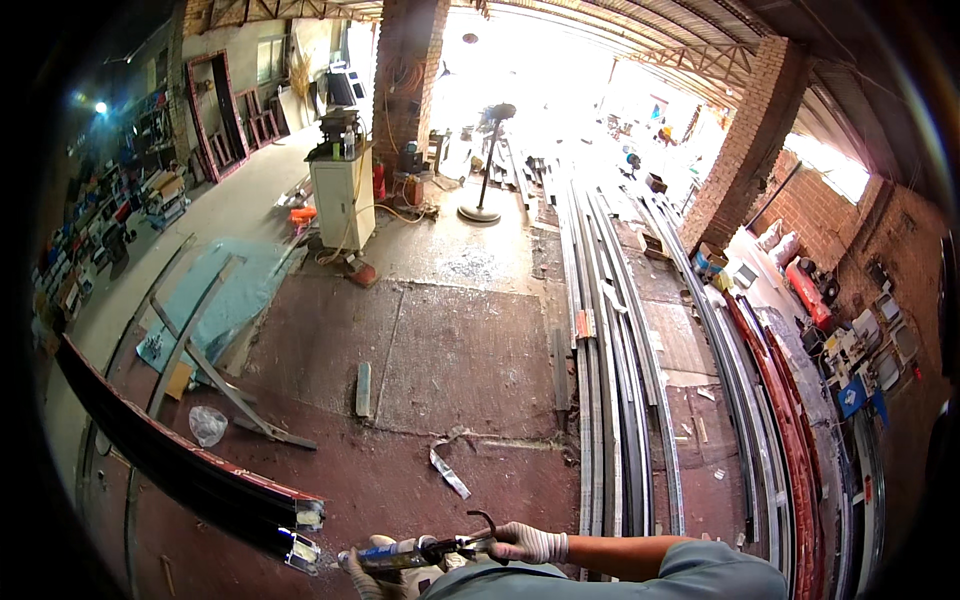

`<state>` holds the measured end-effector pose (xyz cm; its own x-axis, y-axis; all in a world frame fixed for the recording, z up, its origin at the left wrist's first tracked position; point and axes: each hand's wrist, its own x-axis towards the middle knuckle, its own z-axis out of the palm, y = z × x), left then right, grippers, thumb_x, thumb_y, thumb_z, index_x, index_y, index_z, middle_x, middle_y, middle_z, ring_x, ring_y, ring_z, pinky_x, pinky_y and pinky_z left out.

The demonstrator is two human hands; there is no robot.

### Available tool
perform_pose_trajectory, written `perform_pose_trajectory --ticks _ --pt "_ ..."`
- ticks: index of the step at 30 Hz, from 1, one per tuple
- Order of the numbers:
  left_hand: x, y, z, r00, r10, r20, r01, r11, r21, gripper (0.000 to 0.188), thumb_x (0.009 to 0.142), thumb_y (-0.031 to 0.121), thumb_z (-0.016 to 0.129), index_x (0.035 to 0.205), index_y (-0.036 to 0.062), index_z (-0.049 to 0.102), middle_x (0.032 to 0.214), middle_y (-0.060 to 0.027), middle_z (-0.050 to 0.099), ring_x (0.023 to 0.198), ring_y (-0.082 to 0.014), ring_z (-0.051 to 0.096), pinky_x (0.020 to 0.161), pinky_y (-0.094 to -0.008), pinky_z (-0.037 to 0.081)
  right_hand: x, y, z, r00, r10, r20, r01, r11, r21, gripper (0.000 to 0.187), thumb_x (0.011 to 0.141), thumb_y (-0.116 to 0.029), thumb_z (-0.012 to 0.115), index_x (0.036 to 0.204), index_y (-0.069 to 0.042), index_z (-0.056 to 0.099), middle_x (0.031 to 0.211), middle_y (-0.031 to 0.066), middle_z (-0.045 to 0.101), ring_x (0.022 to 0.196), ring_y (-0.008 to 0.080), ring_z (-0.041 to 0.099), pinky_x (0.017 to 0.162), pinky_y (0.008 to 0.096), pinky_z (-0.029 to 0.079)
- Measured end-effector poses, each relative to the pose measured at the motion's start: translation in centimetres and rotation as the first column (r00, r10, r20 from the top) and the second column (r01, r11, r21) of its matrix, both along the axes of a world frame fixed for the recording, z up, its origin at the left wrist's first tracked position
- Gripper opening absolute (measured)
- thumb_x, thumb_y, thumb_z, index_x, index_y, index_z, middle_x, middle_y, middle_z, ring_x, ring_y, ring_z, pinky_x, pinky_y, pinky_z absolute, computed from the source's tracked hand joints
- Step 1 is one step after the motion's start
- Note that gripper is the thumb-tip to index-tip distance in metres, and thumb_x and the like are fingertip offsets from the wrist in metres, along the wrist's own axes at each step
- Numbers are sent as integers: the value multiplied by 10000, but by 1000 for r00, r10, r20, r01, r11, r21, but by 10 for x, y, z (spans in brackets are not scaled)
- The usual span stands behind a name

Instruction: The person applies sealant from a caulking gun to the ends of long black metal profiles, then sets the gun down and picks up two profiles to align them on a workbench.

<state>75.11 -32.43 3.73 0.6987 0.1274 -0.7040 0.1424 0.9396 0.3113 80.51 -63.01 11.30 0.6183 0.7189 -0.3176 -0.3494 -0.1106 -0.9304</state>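
Note:
A caulking gun [432, 549] with a blue-and-white sealant tube [392, 555] lies crosswise in front of me at the lower edge. My right hand [530, 543], in a pale knitted glove, is closed round its handle end, where a dark curved rod sticks up. My left hand [364, 580], gloved too and partly cut off by the picture's edge, grips the front of the tube from below. Just left of the tube's front are the cut ends of two long dark profiles, an upper one with a reddish edge [308, 513] and a lower one [300, 550].
Long metal profiles [605, 400] run along the floor to my right, with red ones [770, 390] farther right. A metal frame [185, 345] and crumpled plastic [208, 426] lie left. Ahead stand a cabinet [341, 200], a pedestal fan [490, 160] and brick pillars [745, 140].

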Motion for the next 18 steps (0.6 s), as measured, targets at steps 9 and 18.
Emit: perform_pose_trajectory --ticks 9,18 --pt "19 -7 18 996 53 -69 -61 991 -121 308 871 413 705 981 155 579 882 -30 632 816 -210 628 794 -398 553 -16 -11 8 984 -174 -49 177 982 66 568 956 -295 633 1397 38 503 991 18 659 833 66 546 784 238 461" --pt "22 6 36 994 103 -26 -105 991 -77 330 893 466 687 924 159 568 859 -26 628 793 -207 637 751 -400 575 9 -7 17 999 -31 7 30 986 166 563 971 -319 592 1426 -1 503 1030 -7 668 811 50 537 755 223 456"
